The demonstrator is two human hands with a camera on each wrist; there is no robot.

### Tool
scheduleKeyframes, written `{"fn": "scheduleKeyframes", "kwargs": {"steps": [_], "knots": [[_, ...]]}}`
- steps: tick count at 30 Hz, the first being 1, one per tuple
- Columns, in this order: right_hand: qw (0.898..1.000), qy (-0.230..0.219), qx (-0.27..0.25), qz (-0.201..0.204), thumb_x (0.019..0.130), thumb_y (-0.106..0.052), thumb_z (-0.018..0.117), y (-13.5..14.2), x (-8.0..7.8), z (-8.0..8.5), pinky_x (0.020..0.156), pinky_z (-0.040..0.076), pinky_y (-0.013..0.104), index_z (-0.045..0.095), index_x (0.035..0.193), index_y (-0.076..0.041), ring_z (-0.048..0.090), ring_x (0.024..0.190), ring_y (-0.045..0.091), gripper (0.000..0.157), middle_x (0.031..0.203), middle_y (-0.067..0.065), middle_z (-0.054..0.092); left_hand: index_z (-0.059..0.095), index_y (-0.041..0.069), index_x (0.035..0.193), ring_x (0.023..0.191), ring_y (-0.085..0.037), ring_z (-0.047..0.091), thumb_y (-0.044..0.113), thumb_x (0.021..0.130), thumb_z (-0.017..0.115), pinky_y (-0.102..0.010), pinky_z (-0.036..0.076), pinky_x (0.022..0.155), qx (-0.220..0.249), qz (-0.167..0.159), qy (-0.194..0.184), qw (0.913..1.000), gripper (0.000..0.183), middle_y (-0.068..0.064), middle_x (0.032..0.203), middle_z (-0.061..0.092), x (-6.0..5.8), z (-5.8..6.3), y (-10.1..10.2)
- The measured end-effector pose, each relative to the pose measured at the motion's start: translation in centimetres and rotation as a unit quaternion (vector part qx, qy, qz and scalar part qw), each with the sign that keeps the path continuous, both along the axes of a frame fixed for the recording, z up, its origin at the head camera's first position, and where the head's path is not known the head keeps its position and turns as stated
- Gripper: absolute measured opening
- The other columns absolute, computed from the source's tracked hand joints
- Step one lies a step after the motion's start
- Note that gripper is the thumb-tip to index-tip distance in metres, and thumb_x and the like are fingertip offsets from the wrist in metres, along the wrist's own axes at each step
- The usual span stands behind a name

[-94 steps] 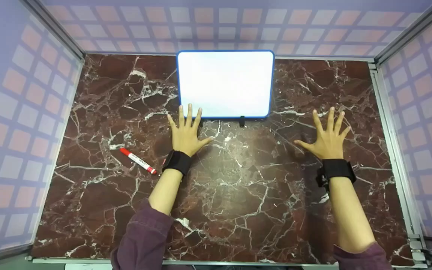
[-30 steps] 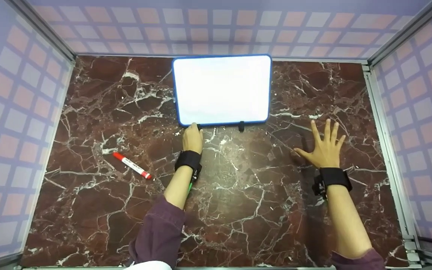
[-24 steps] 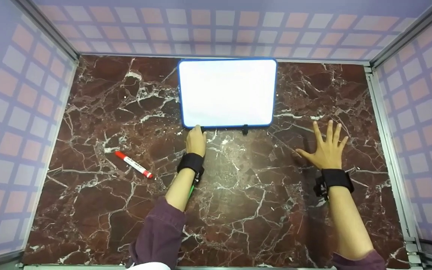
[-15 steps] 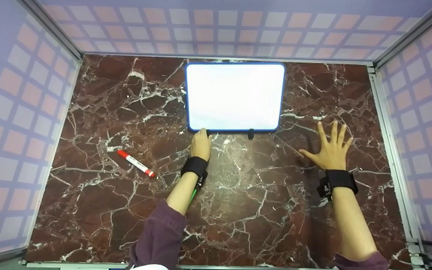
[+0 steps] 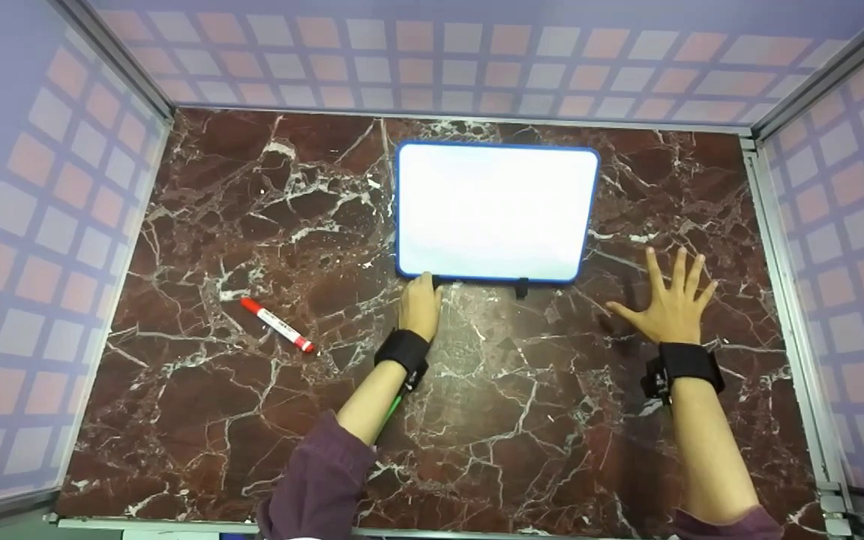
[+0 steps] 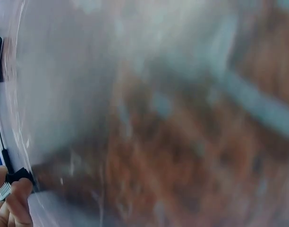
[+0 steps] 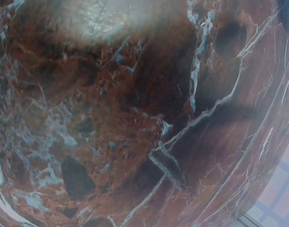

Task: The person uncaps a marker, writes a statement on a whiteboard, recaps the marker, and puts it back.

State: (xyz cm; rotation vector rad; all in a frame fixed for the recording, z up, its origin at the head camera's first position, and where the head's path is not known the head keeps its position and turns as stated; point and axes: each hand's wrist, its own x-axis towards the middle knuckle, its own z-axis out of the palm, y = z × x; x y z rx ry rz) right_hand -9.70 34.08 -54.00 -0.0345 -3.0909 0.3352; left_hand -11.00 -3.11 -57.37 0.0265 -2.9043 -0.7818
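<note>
A small whiteboard [image 5: 496, 214] with a blue frame lies on the dark red marbled table [image 5: 477, 465]. My left hand [image 5: 420, 307] pinches its near edge at the left, by a black clip-like piece. In the left wrist view, thumb and fingers [image 6: 19, 201] close on that black piece [image 6: 17, 176]; the rest of the hand is cut off. A second black piece [image 5: 522, 287] sticks out farther right along the same edge. To the right of the board my right hand [image 5: 673, 307] rests on the table, fingers spread, holding nothing; the right wrist view shows only tabletop.
A red-and-white marker [image 5: 277, 325] lies on the table left of my left forearm. A green cable [image 5: 391, 412] runs under that forearm. Checkered panels [image 5: 477, 60] wall the back and both sides, with metal rails at the table's edges.
My left hand, spread flat by the board's lower left corner at first, took hold of the near edge. It has drawn the whiteboard toward me and rightward. The right hand stays spread in place.
</note>
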Motion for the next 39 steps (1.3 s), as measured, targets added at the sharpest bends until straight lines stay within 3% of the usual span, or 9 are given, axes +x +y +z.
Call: {"fn": "scheduleKeyframes", "kwargs": {"steps": [9,20,27,33,39], "knots": [[1.0,-0.014,0.006,-0.011,0.069,-0.059,0.067,0.7,0.4,0.1,0.104,0.002,0.076,0.006,0.149,-0.03,-0.007,0.141,0.049,0.104,0.155,0.022,-0.004,0.055,-0.001,0.087,0.079,-0.031,0.062,0.011,0.083,0.063,-0.04,0.052,0.072,0.009,-0.028,0.037,0.9989,0.014,-0.016,0.081,0.065,1.9,-0.7,1.4],[1.0,-0.012,0.002,-0.018,0.069,-0.058,0.068,1.3,0.9,-0.3,0.105,-0.001,0.075,0.005,0.149,-0.03,-0.008,0.141,0.048,0.105,0.155,0.022,-0.004,0.056,-0.001,0.091,0.083,-0.03,0.062,0.012,0.085,0.062,-0.038,0.052,0.076,0.017,-0.047,0.035,0.9981,0.016,-0.015,0.084,0.066,3.1,-1.0,1.6],[1.0,-0.018,0.003,-0.012,0.07,-0.054,0.069,0.8,0.9,-0.6,0.104,0.001,0.075,0.005,0.149,-0.029,-0.008,0.14,0.049,0.104,0.155,0.024,-0.005,0.058,-0.001,0.096,0.087,-0.029,0.063,0.019,0.086,0.061,-0.039,0.053,0.077,0.016,-0.035,0.014,0.9992,0.022,-0.015,0.089,0.068,3.4,-0.7,1.1],[1.0,-0.016,0.01,-0.008,0.07,-0.055,0.069,1.3,1.0,-0.8,0.104,0.002,0.075,0.004,0.149,-0.03,-0.007,0.14,0.05,0.105,0.155,0.023,-0.005,0.06,0.003,0.083,0.075,-0.032,0.064,0.039,0.088,0.056,-0.044,0.053,0.064,0.002,-0.007,-0.029,0.9996,0.037,-0.015,0.078,0.067,2.9,0.8,-0.5],[1.0,-0.022,0.016,-0.013,0.071,-0.055,0.068,1.6,1.0,-0.6,0.105,0.002,0.074,0.006,0.149,-0.028,-0.007,0.14,0.05,0.103,0.155,0.021,-0.007,0.062,0.004,0.092,0.071,-0.033,0.065,0.041,0.09,0.051,-0.044,0.053,0.058,-0.047,0.011,0.005,0.9988,0.039,-0.015,0.08,0.068,0.6,2.9,-4.5]]}}
